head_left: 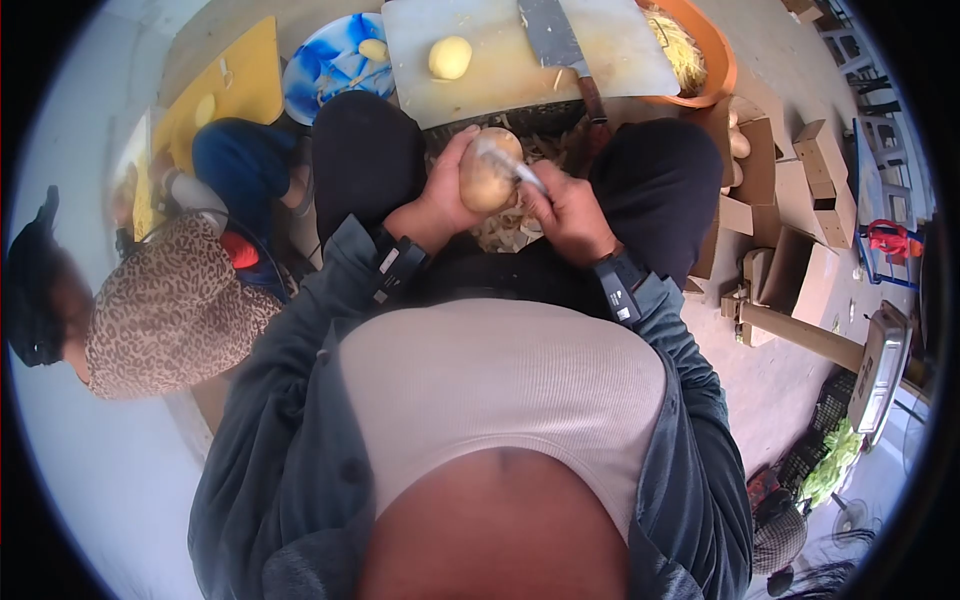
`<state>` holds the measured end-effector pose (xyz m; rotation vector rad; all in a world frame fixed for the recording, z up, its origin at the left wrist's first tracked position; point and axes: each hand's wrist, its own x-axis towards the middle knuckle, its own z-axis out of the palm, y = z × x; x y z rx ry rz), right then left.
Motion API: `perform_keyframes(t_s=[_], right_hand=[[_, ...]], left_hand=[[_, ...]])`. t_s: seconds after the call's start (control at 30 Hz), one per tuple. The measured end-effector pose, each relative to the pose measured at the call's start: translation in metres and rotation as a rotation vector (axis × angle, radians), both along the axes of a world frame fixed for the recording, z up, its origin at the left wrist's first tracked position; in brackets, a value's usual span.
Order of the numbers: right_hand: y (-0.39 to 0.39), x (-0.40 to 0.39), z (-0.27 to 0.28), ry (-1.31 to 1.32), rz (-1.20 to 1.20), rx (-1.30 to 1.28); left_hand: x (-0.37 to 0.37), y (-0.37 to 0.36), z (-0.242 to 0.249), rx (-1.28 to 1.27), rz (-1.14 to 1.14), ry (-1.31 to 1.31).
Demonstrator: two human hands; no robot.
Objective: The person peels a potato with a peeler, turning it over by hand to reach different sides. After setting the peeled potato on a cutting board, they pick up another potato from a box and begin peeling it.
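My left hand [440, 196] is wrapped round a large unpeeled potato [489, 170], held up between my knees. In my right hand [577, 218] is a pale, silvery peeler [517, 168], blurred by motion, its head against the potato's right side. Potato peelings [503, 228] lie in a heap below both hands. Just beyond, a peeled yellow potato [450, 58] sits on a white cutting board [415, 85]. A cleaver [551, 38] rests on the same board, its wooden handle sticking out over the near edge.
At left, a co-worker in a leopard-print top [170, 305] sits near a yellow board [245, 80]. A blue-and-white basin [300, 85] stands left of my board, an orange basin [728, 70] of shreds right. Cardboard boxes [790, 275] and a scale [882, 365] are farther right.
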<state>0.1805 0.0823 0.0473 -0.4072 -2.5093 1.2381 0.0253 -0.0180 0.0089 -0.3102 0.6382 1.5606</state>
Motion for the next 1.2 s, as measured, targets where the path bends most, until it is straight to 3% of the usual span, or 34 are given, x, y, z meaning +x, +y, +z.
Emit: perform_keyframes(t_s=[0.03, 0.13, 0.63, 0.7, 0.93, 1.0, 1.07, 1.13, 1.2], right_hand=[[0.001, 0.000, 0.000, 0.044, -0.063, -0.133], [0.009, -0.001, -0.010, 0.076, -0.111, -0.171], [0.004, 0.010, -0.017, -0.050, -0.084, -0.160], [0.002, 0.011, -0.018, -0.078, -0.042, -0.224], [-0.009, 0.011, -0.024, -0.078, 0.009, -0.080], [-0.020, 0.012, -0.028, -0.143, 0.221, 0.003], [-0.018, 0.013, -0.029, -0.126, 0.220, 0.011], [-0.011, 0.014, -0.026, 0.004, 0.158, -0.179], [-0.002, 0.015, -0.013, -0.041, 0.057, -0.247]], left_hand=[[0.000, -0.001, -0.001, 0.026, -0.009, -0.001], [0.001, -0.003, 0.003, 0.082, -0.106, 0.001], [0.011, -0.012, 0.001, 0.058, -0.173, 0.033], [0.012, -0.012, -0.004, 0.053, -0.139, 0.053], [0.004, -0.005, -0.029, 0.009, -0.086, -0.028], [0.004, -0.003, -0.028, -0.040, -0.043, -0.034], [-0.001, -0.002, -0.023, 0.071, -0.027, 0.007], [0.002, 0.000, -0.008, -0.013, 0.013, -0.026], [0.005, -0.001, 0.001, -0.132, 0.072, 0.002]])
